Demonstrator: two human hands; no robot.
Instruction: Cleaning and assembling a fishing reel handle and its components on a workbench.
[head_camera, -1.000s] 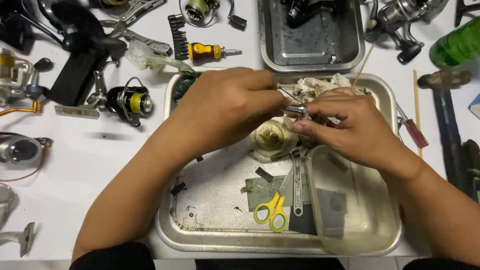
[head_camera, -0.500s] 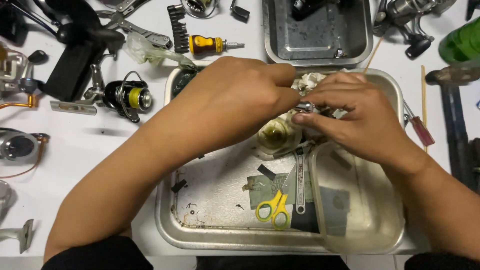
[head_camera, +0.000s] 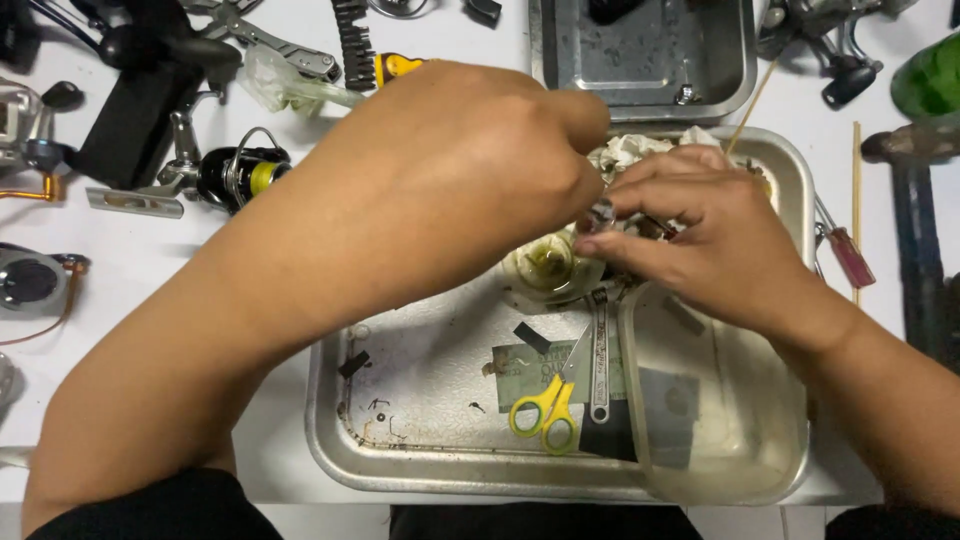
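You are holding both hands together over the far part of the metal tray (head_camera: 420, 470), which is lying on the white table (head_camera: 150, 300). Your left hand (head_camera: 470, 170) is curled narrow, with the fingers bent downward; what is inside it I cannot tell, because the back of the hand is hiding the fingertips. Your right hand (head_camera: 720, 240) is pinching a small metal part (head_camera: 603, 213) between the thumb and the first fingers, and this part is sitting just at the place where the two hands are meeting. Directly under it, a round pale reel piece (head_camera: 548, 265) is resting in the tray, touching a crumpled white cloth (head_camera: 630, 152) at the far rim. Nearer to you, yellow-handled scissors (head_camera: 545, 412) and a slim flat wrench (head_camera: 600, 355) are lying side by side on the tray floor. A clear plastic container (head_camera: 720, 440) is standing in the right part of the tray, below your right wrist. A second, smaller metal tray (head_camera: 640, 60) is sitting beyond the first one. A black and yellow fishing reel (head_camera: 245, 175) is lying to the left on the table, well apart from your hands.
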